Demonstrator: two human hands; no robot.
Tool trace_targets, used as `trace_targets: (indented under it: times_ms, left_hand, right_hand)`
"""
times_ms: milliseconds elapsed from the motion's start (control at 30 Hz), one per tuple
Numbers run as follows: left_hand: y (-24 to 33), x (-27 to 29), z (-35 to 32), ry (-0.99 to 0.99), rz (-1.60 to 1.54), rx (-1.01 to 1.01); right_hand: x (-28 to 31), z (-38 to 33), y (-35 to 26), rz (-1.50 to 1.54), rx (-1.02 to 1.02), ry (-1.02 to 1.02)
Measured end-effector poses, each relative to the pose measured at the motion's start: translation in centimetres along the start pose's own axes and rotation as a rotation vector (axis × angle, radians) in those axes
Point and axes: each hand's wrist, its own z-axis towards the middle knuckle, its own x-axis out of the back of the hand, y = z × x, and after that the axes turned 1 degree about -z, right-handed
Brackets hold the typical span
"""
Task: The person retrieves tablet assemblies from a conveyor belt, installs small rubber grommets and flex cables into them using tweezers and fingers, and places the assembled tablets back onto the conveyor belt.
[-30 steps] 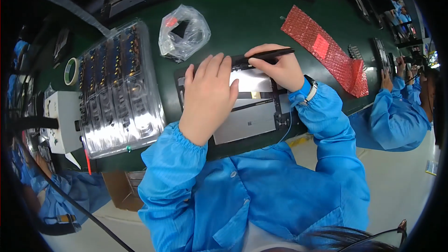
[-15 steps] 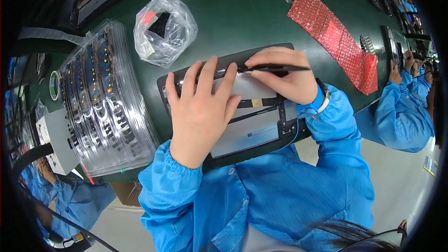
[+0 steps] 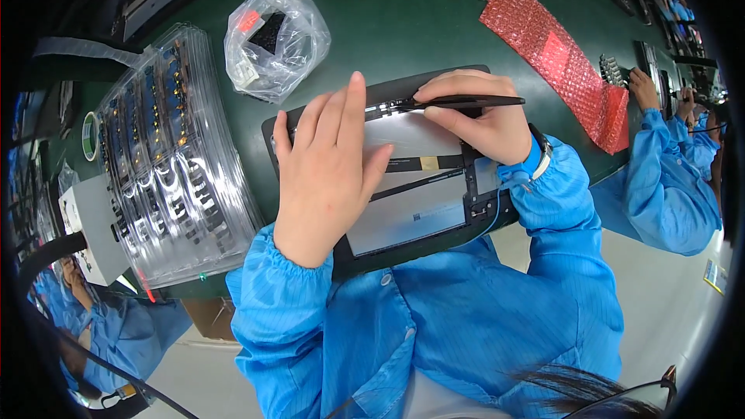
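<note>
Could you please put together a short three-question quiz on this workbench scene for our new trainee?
1. True or false: the left hand lies flat, palm down, on the flat black device.
2. What does the right hand hold? A. a roll of tape B. black tweezers C. a cloth
3. Which thing lies to the right of the device on the green table: the clear plastic bag or the red bubble-wrap sheet?

Key
1. True.
2. B, the black tweezers, pointing along the device's upper edge.
3. The red bubble-wrap sheet; the bag lies up and left.
</note>
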Motion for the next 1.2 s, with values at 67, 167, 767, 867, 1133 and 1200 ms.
trace_targets:
  times_ms: [67, 167, 767, 867, 1133, 1200]
  left_hand:
    - [0.1, 0.0, 0.0, 0.001, 0.002, -0.001]
    - [0.2, 0.0, -0.1, -0.001, 0.005, 0.002]
    - [0.8, 2.5, -13.3, -0.006, -0.285, 0.387]
    - [0.7, 2.2, -13.4, 0.096, -0.252, 0.378]
    - [0.4, 1.7, -13.1, 0.171, -0.216, 0.368]
    - [0.9, 1.7, -13.4, 0.180, -0.077, 0.402]
  right_hand:
    - [0.0, -0.1, 0.0, 0.012, 0.002, 0.002]
    - [0.0, -0.2, 0.1, 0.004, 0.004, 0.000]
    - [4.4, -10.2, -1.6, -0.444, -0.254, -0.178]
    - [3.3, -10.7, -2.0, -0.356, -0.276, -0.120]
    - [3.4, -10.9, -1.2, -0.422, -0.239, -0.085]
    - [3.0, -10.6, -1.3, -0.441, -0.242, -0.063]
